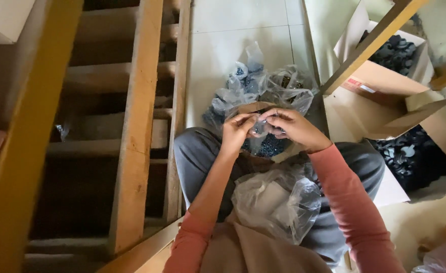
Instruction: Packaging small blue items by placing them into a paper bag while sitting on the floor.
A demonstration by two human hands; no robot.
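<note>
Above the lap, left hand (236, 130) and right hand (293, 126) pinch a small clear bag (259, 127) — dark parts inside.

left hand (237, 130): fingers bent, tips pinched together | right hand (291, 126): fingers curled, pinching, touches left | both forearms stretched forward, converging

small clear plastic bag (259, 126), pinched between the fingertips of the left hand (235, 132) and the right hand (295, 127). just beyond the fingers, on the floor: a heap of clear plastic bags (263, 88) holding small dark parts. below the fingers, on the lap: a crumpled clear bag (278, 199). right of the fingers: an open brown cardboard box (385, 108) with dark parts inside and a small red-and-white label (360, 85) on one flap.
</note>
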